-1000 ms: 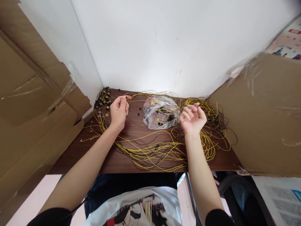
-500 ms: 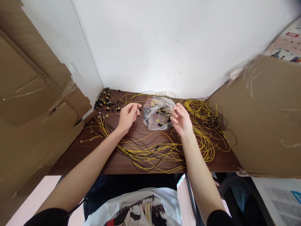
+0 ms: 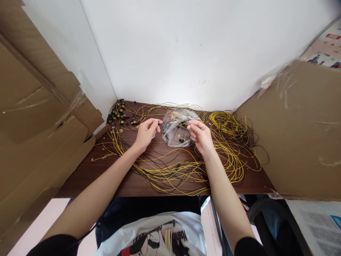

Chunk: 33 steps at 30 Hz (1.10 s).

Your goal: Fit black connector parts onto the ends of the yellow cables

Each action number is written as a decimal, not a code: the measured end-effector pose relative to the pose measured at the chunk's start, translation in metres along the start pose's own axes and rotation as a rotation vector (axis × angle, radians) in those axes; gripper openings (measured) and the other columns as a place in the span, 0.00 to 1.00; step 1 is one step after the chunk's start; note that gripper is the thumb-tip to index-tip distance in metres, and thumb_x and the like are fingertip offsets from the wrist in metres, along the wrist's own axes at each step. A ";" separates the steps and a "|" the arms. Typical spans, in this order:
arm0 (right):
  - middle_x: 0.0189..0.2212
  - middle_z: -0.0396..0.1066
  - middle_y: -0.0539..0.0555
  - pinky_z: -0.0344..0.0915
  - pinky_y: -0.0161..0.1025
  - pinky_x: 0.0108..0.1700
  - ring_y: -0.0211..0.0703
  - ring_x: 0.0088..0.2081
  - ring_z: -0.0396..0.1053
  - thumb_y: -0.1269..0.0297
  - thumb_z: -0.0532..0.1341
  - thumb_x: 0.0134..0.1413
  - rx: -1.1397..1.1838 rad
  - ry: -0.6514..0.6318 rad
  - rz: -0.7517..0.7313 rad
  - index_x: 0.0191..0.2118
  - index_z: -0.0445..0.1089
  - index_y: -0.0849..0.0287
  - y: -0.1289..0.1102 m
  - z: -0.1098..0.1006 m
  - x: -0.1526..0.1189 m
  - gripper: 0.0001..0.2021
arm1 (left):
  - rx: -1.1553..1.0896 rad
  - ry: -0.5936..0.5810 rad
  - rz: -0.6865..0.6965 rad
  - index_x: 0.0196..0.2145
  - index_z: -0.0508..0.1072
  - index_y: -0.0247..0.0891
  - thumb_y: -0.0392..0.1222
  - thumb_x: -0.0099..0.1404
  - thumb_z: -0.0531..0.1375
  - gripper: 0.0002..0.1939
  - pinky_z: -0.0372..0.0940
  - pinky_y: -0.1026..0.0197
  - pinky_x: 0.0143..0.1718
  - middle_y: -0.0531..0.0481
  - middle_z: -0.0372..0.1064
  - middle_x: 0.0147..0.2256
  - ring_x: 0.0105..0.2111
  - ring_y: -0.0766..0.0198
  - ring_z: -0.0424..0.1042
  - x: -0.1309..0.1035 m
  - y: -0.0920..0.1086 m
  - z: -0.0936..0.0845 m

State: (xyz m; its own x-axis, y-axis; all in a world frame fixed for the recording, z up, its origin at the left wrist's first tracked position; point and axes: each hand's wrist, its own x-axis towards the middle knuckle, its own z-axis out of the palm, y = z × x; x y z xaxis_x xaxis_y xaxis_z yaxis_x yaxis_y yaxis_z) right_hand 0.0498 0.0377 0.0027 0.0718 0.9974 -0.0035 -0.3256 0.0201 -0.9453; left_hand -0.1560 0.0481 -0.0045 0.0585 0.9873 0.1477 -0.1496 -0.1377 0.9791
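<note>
My left hand (image 3: 146, 133) is left of the clear plastic bag (image 3: 172, 138), its thumb and forefinger pinched on something small and dark that I cannot make out. Over the bag's right side is my right hand (image 3: 201, 136), thumb and fingertips pressed together; anything between them is too thin to tell. The bag lies on the brown table (image 3: 93, 177) with small black and yellow parts showing through it. Below both hands runs a long bundle of yellow and black wires (image 3: 173, 174).
Coiled yellow wires (image 3: 226, 124) pile up at the right. Black connectors (image 3: 117, 112) cluster at the back left. Cardboard panels (image 3: 298, 142) flank the table, with a white wall (image 3: 186, 53) behind. A white printed bag (image 3: 160, 231) is below the front edge.
My right hand has moved a little left and its fingers have closed together. My left hand has shifted slightly right, still pinched.
</note>
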 end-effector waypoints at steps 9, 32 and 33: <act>0.24 0.69 0.48 0.37 0.29 0.17 0.27 0.17 0.48 0.63 0.62 0.41 -0.127 0.075 -0.175 0.32 0.70 0.59 -0.002 0.002 -0.003 0.09 | 0.026 -0.005 0.004 0.35 0.73 0.32 0.45 0.60 0.58 0.13 0.46 0.70 0.14 0.54 0.61 0.20 0.15 0.75 0.52 0.000 0.000 0.000; 0.29 0.69 0.50 0.58 0.34 0.25 0.34 0.22 0.60 0.61 0.54 0.58 -0.445 0.127 -0.585 0.37 0.70 0.55 0.004 0.005 -0.007 0.09 | 0.194 -0.121 0.028 0.37 0.76 0.32 0.44 0.58 0.59 0.14 0.48 0.69 0.16 0.52 0.66 0.22 0.15 0.75 0.54 -0.003 -0.004 0.002; 0.30 0.70 0.51 0.60 0.35 0.27 0.35 0.24 0.62 0.61 0.54 0.59 -0.496 0.094 -0.594 0.38 0.71 0.55 0.005 0.007 -0.009 0.09 | 0.222 -0.138 0.035 0.37 0.76 0.32 0.44 0.58 0.59 0.14 0.50 0.69 0.17 0.52 0.67 0.22 0.16 0.74 0.55 -0.004 -0.004 0.002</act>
State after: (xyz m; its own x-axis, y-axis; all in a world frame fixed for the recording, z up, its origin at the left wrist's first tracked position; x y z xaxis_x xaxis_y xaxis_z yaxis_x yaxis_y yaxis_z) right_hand 0.0413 0.0293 0.0004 0.1890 0.8185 0.5425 0.2508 0.4939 -0.8326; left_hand -0.1532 0.0447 -0.0084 0.1936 0.9635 0.1850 0.0656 -0.2008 0.9774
